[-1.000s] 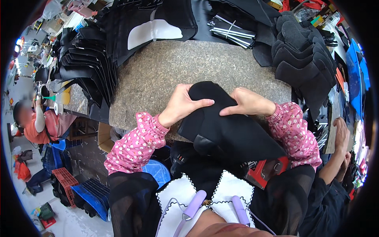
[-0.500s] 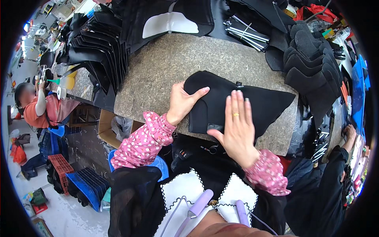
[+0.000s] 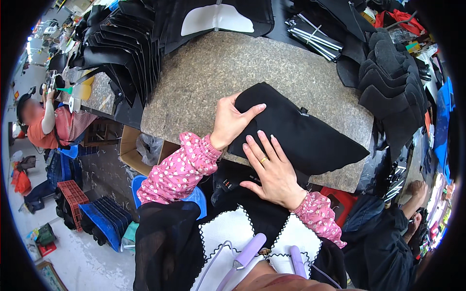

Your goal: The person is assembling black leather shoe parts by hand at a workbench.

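A flat, folded-looking black fabric piece (image 3: 315,138) lies tilted on the speckled worktop (image 3: 223,63), its narrow end pointing right. A small dark tab stands out on its far edge. My left hand (image 3: 229,120) pinches the piece at its left end, thumb on top and fingers out of sight beneath. Lower down, my right hand (image 3: 274,172), with a ring on one finger, rests on the near part of the piece with its fingers stretched out and the thumb apart.
Stacks of black panels (image 3: 121,53) stand far left, more dark cut pieces (image 3: 386,87) far right. A tied bundle of white strips (image 3: 315,39) lies at the back. Below the left side sits a cardboard box (image 3: 130,153). A co-worker's hand (image 3: 416,189) is at right.
The black piece has turned clockwise, its right end coming nearer to me. My right hand has slid left and toward me across it. The left hand keeps its hold.
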Demonstrator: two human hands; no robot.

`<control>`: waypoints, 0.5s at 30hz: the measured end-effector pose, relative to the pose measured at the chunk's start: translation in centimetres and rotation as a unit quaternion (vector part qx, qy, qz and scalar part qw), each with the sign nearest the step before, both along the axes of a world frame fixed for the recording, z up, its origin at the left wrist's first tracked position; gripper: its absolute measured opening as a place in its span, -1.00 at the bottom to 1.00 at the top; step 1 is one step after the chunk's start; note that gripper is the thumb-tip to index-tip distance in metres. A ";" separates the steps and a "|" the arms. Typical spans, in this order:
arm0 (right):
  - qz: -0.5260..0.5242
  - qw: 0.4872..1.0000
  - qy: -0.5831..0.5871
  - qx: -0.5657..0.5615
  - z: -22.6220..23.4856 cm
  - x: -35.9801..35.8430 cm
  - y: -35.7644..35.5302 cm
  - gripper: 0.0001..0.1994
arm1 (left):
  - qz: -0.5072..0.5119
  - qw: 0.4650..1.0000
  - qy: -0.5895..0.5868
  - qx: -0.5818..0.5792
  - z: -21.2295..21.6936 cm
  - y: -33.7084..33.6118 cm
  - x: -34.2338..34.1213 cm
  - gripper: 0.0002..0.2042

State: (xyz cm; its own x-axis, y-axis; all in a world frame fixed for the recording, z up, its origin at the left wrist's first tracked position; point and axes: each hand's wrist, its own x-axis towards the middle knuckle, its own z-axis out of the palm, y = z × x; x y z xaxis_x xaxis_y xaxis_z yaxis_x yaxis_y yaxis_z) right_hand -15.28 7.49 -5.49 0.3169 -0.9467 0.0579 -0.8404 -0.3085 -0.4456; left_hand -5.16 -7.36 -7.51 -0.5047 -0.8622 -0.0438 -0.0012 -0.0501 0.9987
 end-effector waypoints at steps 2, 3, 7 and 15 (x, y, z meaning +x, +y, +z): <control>-0.008 1.000 -0.018 0.005 0.1 0.0 0.2 -0.25 | 0.002 1.000 -0.016 0.004 0.4 0.1 0.1 -0.82; -0.004 1.000 -0.030 0.001 0.2 -0.1 0.2 -0.26 | -0.001 1.000 -0.016 0.001 0.4 0.1 0.1 -0.82; -0.052 0.995 -0.076 -0.030 0.0 -0.6 0.7 -0.30 | 0.009 0.999 -0.032 -0.038 1.2 0.7 1.0 -0.81; -0.103 0.994 0.017 -0.039 0.0 -1.6 -0.2 -0.34 | 0.012 0.937 -0.220 -0.270 7.7 0.9 2.8 -0.84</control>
